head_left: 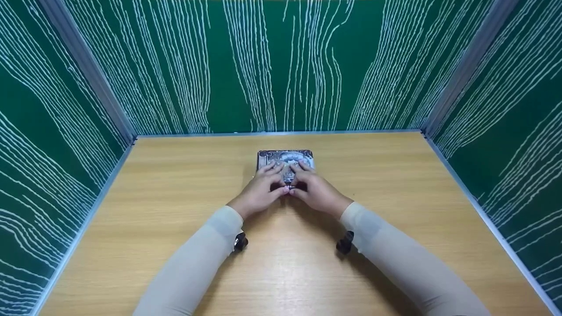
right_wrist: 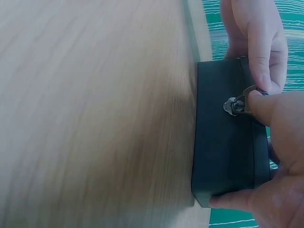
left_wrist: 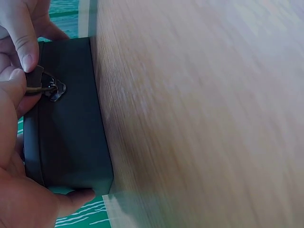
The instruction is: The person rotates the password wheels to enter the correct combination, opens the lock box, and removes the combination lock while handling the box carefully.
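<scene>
A small box (head_left: 288, 154) with a patterned lid and dark sides stands on the table. On the dark front (left_wrist: 71, 142) a metal clasp (left_wrist: 34, 78) sticks out, its loop at a silver-coloured staple (right_wrist: 232, 106). My left hand (head_left: 259, 189) pinches the clasp with its thumb, its fingers over the lid and one along the box's end. From the other side my right hand (head_left: 318, 192) also pinches the clasp, thumb tip beside the left thumb, another finger (right_wrist: 232, 199) against the box's other end. The thumbs and fingers partly hide the clasp.
The wooden table (head_left: 281, 263) reaches to green, white-lined panels (head_left: 281, 66) at the back and both sides. Grey frame posts (head_left: 94, 72) stand at the back corners. Each sleeved wrist carries a small black camera (head_left: 345, 242).
</scene>
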`<state>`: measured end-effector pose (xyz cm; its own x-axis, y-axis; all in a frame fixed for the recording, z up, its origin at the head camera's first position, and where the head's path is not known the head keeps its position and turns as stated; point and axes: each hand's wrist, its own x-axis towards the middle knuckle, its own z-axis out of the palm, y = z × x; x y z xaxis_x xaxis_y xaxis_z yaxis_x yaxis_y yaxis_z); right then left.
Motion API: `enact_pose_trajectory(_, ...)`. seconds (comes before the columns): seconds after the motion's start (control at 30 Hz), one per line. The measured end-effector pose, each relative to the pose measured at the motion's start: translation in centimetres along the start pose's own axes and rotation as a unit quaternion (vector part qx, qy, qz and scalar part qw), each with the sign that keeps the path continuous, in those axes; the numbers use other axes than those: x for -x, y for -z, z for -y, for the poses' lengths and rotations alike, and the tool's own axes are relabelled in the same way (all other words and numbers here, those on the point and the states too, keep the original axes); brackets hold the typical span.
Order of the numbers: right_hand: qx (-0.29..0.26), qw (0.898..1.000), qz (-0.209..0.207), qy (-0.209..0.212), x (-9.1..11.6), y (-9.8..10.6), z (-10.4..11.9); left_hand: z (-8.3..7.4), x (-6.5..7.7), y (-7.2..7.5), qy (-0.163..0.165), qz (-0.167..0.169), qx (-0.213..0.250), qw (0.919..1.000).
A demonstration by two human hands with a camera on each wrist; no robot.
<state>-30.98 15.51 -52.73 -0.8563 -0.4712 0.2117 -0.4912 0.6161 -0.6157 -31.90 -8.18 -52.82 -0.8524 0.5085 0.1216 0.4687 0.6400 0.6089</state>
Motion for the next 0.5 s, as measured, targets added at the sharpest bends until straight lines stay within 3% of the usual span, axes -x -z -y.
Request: enact_pose_trajectory(0.5, 0.002, 1.000, -0.005, 0.009, 0.08, 0.05, 0.29, 0.25, -0.04, -0.14, -0.005, -0.003, 0.000, 1.0000)
